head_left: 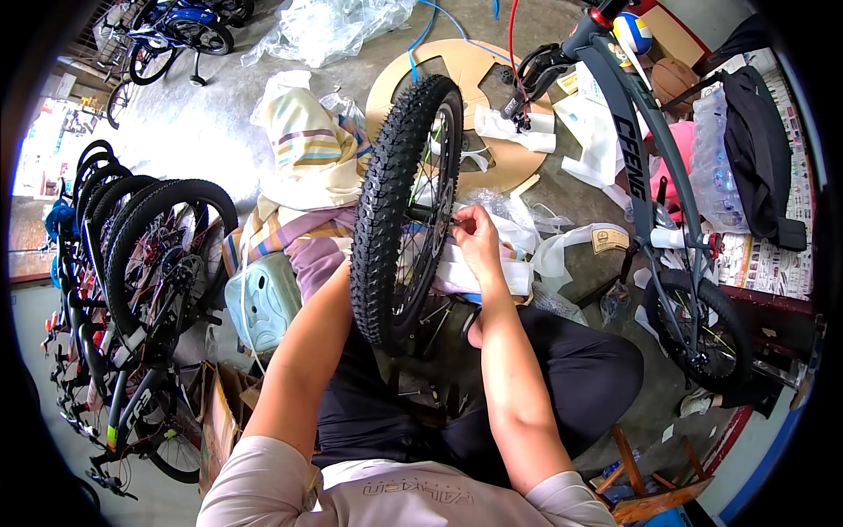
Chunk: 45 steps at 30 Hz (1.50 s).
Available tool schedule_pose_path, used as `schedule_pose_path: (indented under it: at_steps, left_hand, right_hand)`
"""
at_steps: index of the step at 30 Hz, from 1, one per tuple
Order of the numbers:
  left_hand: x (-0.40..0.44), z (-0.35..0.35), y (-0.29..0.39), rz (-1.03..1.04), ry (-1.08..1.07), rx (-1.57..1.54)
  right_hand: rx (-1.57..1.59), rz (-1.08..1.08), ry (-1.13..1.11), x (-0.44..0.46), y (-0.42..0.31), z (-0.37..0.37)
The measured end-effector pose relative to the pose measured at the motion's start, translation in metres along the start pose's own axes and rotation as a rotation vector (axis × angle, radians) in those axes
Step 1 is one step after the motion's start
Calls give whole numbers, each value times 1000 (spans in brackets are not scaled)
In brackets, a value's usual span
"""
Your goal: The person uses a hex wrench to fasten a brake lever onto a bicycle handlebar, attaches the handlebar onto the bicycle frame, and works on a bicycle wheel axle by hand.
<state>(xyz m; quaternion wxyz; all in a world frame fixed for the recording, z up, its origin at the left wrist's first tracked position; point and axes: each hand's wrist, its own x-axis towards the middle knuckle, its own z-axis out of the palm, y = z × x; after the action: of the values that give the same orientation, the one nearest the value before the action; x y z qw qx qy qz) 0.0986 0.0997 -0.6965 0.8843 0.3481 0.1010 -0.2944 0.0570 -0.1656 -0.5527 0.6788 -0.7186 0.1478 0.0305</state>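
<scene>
A bicycle wheel (406,211) with a knobby black tyre stands upright in front of me, above my lap. My right hand (477,239) is on its right side at the hub, thumb and fingers pinched together at the axle end. What small part they hold I cannot make out. My left forearm (309,351) reaches up to the tyre's left side, and the hand itself is hidden behind the tyre. Beyond the wheel lies striped cloth (303,145), with a pale blue plastic stool (262,303) to its left.
At right stands a dark grey bicycle frame (639,149) with one wheel fitted. Several bicycles (132,255) are packed in a row at left. Cardboard (395,75), clear plastic wrap (329,31) and paper scraps cover the floor ahead. A wooden stool (663,501) is at bottom right.
</scene>
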Motion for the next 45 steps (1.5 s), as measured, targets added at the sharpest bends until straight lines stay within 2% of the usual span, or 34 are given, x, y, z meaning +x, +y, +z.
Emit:
schedule_pose_path:
  at_steps: [5,9,11,17,21,23,24,26,30,32,33,35,37,45]
  left_hand:
    - [14,5,2,-4,-4,-1]
    - [20,6,5,-6,-7,-3]
    - [25,8,3,-7,-8,-5]
    - [15,-1,5,-10,-17,-9]
    - [7,-2,2,-11,-17,-8]
    - [4,-4,-1,-14,-20,-10]
    - [1,-4,-1,-14,-21,-10]
    - [2,-2,-5,-13,-23,-10]
    - [20,1,-1,-15,-29,-11]
    - [17,-2,3,-17,-32,-13]
    - [10,-2,-2,-18,-33,-14]
    - [10,-4,-1,-19,-34,-16]
    - [29,0,5,-19,-35,-17]
    - [11,-7,-4,-27,-44,-27]
  right_hand:
    - [46,-71,30,0,2,2]
    - [-1,-31,20,-2,-4,0]
    - [181,39,-9,-4,-11,-1]
    - [315,191,-38,-9,-21,-3]
    - [368,129,-57,-4,-2,-3]
    - [178,35,-63,-3,4,-4]
    - [178,34,-63,-2,3,-4]
    - [20,-72,10,-1,1,0]
    - [90,-98,49,-5,-15,5]
    - [-3,-250,10,-4,-21,3]
    - [-4,-249,11,-3,-22,1]
    - [-261,-251,1,-1,-24,-4]
    - [-284,-242,-14,-2,-31,-7]
    - [-318,-197,-77,0,-30,-16]
